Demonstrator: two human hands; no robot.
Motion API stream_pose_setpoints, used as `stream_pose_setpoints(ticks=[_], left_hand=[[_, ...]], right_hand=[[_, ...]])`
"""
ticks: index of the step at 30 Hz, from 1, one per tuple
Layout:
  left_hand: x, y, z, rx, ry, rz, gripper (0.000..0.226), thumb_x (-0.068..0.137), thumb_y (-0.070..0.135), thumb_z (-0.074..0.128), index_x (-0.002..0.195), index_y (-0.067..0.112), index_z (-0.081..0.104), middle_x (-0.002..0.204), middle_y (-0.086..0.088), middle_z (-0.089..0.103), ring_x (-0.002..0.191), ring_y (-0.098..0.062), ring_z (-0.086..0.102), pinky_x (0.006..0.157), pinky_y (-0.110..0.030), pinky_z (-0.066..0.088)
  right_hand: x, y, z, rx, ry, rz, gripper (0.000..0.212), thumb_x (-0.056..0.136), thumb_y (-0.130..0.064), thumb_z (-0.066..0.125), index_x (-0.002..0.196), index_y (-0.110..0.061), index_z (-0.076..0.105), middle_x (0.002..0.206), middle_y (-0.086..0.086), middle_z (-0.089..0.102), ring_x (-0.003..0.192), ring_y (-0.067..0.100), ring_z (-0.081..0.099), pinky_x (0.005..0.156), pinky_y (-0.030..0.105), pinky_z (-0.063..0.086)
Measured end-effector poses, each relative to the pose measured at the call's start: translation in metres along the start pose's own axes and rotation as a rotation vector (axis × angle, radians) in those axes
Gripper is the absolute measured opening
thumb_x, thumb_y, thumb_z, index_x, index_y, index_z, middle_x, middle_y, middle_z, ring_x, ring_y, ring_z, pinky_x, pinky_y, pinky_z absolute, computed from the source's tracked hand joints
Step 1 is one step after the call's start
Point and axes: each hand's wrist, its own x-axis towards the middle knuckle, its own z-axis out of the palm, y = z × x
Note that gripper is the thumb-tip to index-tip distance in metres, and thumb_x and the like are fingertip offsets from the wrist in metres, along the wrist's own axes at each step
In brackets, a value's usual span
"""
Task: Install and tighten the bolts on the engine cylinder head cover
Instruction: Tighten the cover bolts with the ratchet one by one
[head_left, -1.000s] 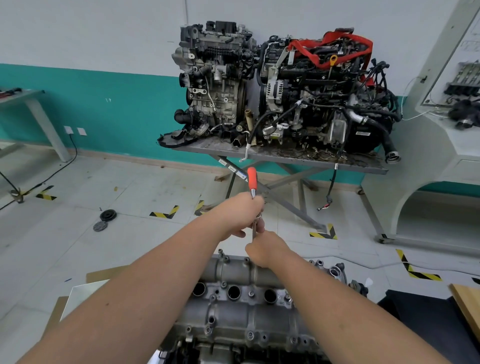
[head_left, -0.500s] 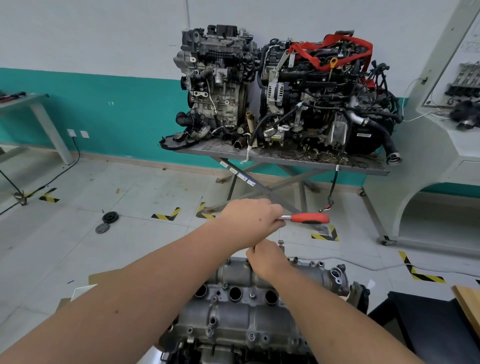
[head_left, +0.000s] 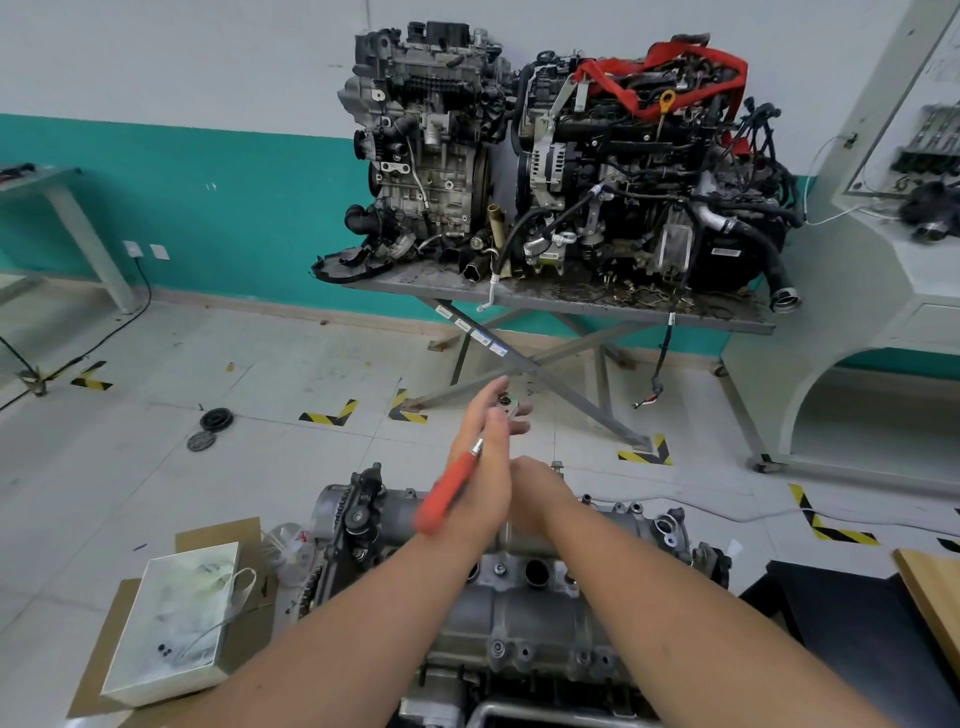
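Observation:
The grey cylinder head cover (head_left: 519, 613) lies on the engine in front of me, with small bolts (head_left: 498, 569) seated along it. Above its far edge my left hand (head_left: 483, 467) holds a ratchet (head_left: 447, 499) with a red handle. The fingers reach up and pinch the steel ratchet head, and the handle slants down to the left. Just right of it, my right hand (head_left: 535, 493) is curled round the extension bar under the ratchet; the bar is mostly hidden by the hand. One bolt (head_left: 557, 465) stands up behind my right hand.
A white box (head_left: 171, 623) sits on cardboard at the left. Two engines stand on a grey folding table (head_left: 571, 306) by the wall. A black bench (head_left: 857, 623) and a wooden board (head_left: 935, 587) are at the right. Round discs (head_left: 215, 418) lie on the floor.
The red handle has swung from pointing right round to the lower left. My left hand's fingers have loosened and stretched out. My right hand stays at the far edge of the cover.

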Motion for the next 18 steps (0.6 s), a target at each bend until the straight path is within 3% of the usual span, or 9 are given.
stream_pose_setpoints(ticks=[3, 5, 8, 11, 14, 18], left_hand=[[0.014, 0.0, -0.001, -0.27, 0.095, -0.225, 0.056, 0.086, 0.068, 0.032, 0.085, 0.035, 0.077, 0.082, 0.0, 0.075, 0.086, -0.017, 0.07, 0.097, -0.044, 0.049], [0.023, 0.007, -0.009, -0.264, 0.061, -0.262, 0.05, 0.087, 0.06, 0.038, 0.083, 0.025, 0.073, 0.072, -0.006, 0.071, 0.074, -0.02, 0.069, 0.089, -0.045, 0.047], [0.03, 0.018, -0.02, -0.072, -0.152, -0.256, 0.046, 0.09, 0.054, 0.035, 0.078, 0.031, 0.073, 0.08, -0.006, 0.074, 0.087, -0.023, 0.071, 0.091, -0.04, 0.051], [0.034, 0.023, -0.03, 0.009, -0.306, -0.332, 0.047, 0.095, 0.053, 0.035, 0.1, 0.019, 0.067, 0.095, -0.007, 0.076, 0.102, -0.02, 0.07, 0.096, -0.04, 0.05], [0.04, 0.033, -0.037, 0.054, -0.371, -0.415, 0.042, 0.104, 0.046, 0.035, 0.108, 0.014, 0.062, 0.096, -0.005, 0.076, 0.101, -0.016, 0.07, 0.095, -0.043, 0.049], [0.051, 0.058, -0.028, 0.355, -0.318, -0.442, 0.023, 0.099, 0.024, 0.038, 0.093, 0.011, 0.056, 0.081, -0.007, 0.076, 0.09, -0.021, 0.069, 0.078, -0.037, 0.049]], right_hand=[[0.0, 0.004, 0.0, 0.016, 0.007, -0.009, 0.035, 0.101, -0.021, 0.041, 0.067, -0.026, 0.034, 0.095, 0.008, 0.054, 0.087, 0.024, 0.049, 0.081, 0.036, 0.044], [-0.001, 0.003, -0.001, 0.02, -0.003, -0.01, 0.036, 0.102, -0.023, 0.041, 0.067, -0.026, 0.034, 0.097, 0.008, 0.054, 0.087, 0.024, 0.049, 0.081, 0.036, 0.044], [0.002, 0.005, -0.003, 0.012, -0.04, -0.001, 0.035, 0.103, -0.025, 0.042, 0.068, -0.024, 0.035, 0.098, 0.009, 0.053, 0.088, 0.025, 0.048, 0.081, 0.035, 0.043], [0.004, 0.007, -0.004, -0.008, -0.053, -0.017, 0.023, 0.103, -0.025, 0.043, 0.083, -0.015, 0.049, 0.097, 0.009, 0.053, 0.088, 0.026, 0.049, 0.079, 0.033, 0.042], [0.006, 0.011, 0.0, -0.011, -0.058, -0.05, 0.022, 0.104, -0.026, 0.04, 0.091, -0.01, 0.05, 0.09, 0.007, 0.056, 0.086, 0.026, 0.053, 0.076, 0.033, 0.041], [0.007, 0.01, 0.006, -0.049, -0.021, -0.073, 0.028, 0.105, -0.029, 0.039, 0.083, -0.013, 0.046, 0.075, 0.0, 0.049, 0.079, 0.025, 0.051, 0.071, 0.032, 0.038]])
